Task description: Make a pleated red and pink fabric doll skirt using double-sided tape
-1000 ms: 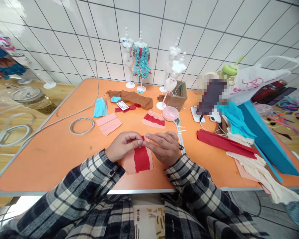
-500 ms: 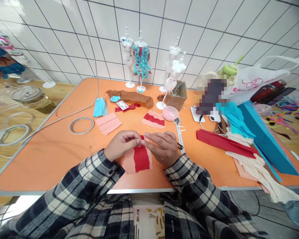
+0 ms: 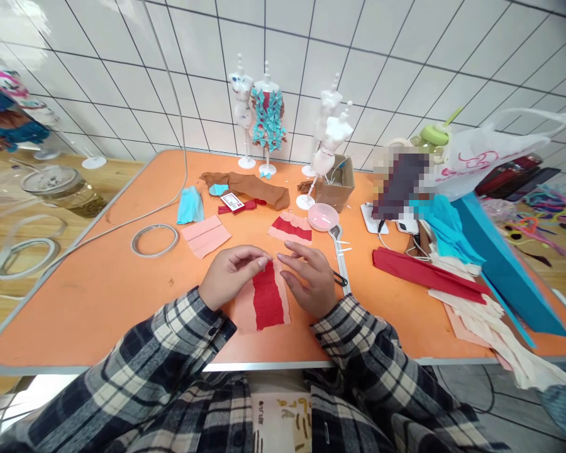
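My left hand (image 3: 233, 275) is pinched, thumb against forefinger, over the top edge of a pink and red piece of crepe paper (image 3: 268, 299). Whatever lies in that pinch is too small to make out. Facing it, my right hand (image 3: 314, 280) has its fingers apart and appears to hold nothing. The crepe paper lies flat, with a ragged red band down its middle. Beyond my fingertips is a smaller pink and red piece (image 3: 291, 227), and a folded pink piece (image 3: 206, 236) lies to the left. By my right hand rests a black clip (image 3: 340, 279).
Dress-form stands (image 3: 332, 138) line the tiled wall, one in a blue ruffled dress (image 3: 268, 119). A pink bowl (image 3: 323, 217), a cardboard box (image 3: 337, 185) and a tape roll (image 3: 155, 240) are on the orange table. Red crepe paper (image 3: 424, 275) and a plastic bag (image 3: 481, 154) lie right.
My right hand's fingers have spread and drawn back slightly to the right, away from my left fingertips. The left hand stays pinched in nearly the same place.
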The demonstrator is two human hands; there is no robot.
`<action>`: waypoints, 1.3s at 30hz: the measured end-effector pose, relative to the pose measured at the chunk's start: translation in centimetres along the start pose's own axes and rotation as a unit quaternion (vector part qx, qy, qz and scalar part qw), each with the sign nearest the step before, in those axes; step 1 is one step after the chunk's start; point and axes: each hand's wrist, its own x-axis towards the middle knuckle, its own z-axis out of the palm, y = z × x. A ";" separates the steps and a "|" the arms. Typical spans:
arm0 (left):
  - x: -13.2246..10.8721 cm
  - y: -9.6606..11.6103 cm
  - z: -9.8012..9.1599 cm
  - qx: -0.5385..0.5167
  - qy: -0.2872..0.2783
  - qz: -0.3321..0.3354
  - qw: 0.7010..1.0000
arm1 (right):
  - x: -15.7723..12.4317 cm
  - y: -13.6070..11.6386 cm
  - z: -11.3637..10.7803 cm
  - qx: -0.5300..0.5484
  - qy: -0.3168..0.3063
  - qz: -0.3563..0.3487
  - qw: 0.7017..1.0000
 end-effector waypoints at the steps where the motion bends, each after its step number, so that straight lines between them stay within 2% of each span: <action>1: 0.0 0.1 0.1 0.040 0.010 0.015 0.999 | 0.1 0.1 0.2 0.045 0.020 0.053 0.997; 3: 0.1 0.2 0.3 0.107 0.013 0.048 0.993 | 0.2 0.4 0.6 0.143 0.049 0.159 0.976; 6: 0.1 0.3 0.4 0.149 -0.009 0.089 0.985 | 0.2 1.0 1.3 0.279 0.043 0.282 0.917; 9: 0.0 0.1 0.4 0.183 0.004 0.114 0.976 | -0.2 1.4 1.8 0.359 0.005 0.370 0.857; 11: -0.2 -0.1 0.4 0.222 0.022 0.123 0.967 | -0.4 1.5 1.9 0.371 -0.013 0.392 0.842; 13: -0.3 -0.3 0.4 0.265 0.024 0.131 0.955 | -0.5 1.4 1.9 0.354 -0.019 0.384 0.853; 17: -0.3 -0.7 0.5 0.335 -0.004 0.156 0.929 | -0.4 1.2 1.7 0.293 -0.023 0.339 0.894; 24: -0.2 -1.1 0.4 0.383 -0.015 0.184 0.905 | -0.2 0.8 1.8 0.211 -0.044 0.271 0.938; 34: -0.1 -0.9 0.4 0.296 -0.024 0.144 0.944 | -0.1 0.2 1.5 0.108 -0.048 0.170 0.978; 39: -0.2 -0.7 0.7 0.289 -0.048 0.141 0.946 | 0.0 0.2 1.3 0.086 -0.045 0.149 0.984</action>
